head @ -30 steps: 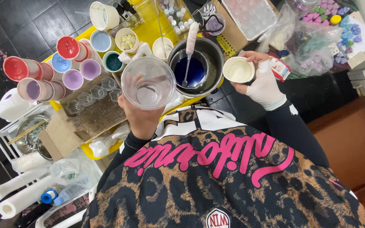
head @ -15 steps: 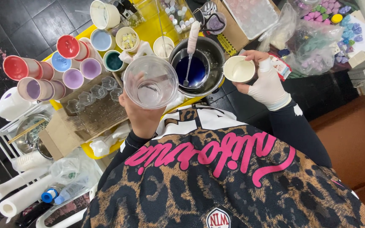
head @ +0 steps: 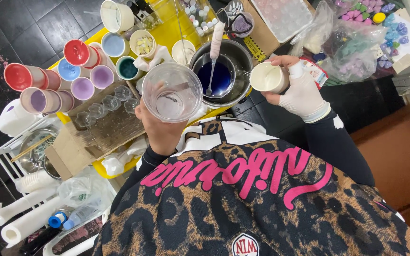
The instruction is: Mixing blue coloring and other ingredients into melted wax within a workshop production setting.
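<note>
Clear round plastic cup [head: 172,92], one, centre frame, gripped from below by bare left hand [head: 160,128]. Small cream-filled cup [head: 267,77], one, right of centre, clasped by white-gloved right hand [head: 302,92]. Between them: one steel pot of blue liquid [head: 221,76]. Upper left: about seven tinted cups [head: 48,87]. Yellow-black striped label [head: 252,47] on cardboard box, top centre.

- my left hand [head: 160,128] grips clear plastic cup [head: 172,92]
- my gloved right hand [head: 302,92] holds small white cup [head: 267,77]
- steel pot [head: 221,73], blue liquid, between my hands

1 head view, steeply downward, close over the chest, hands, cluttered worktable [head: 167,33]
</note>
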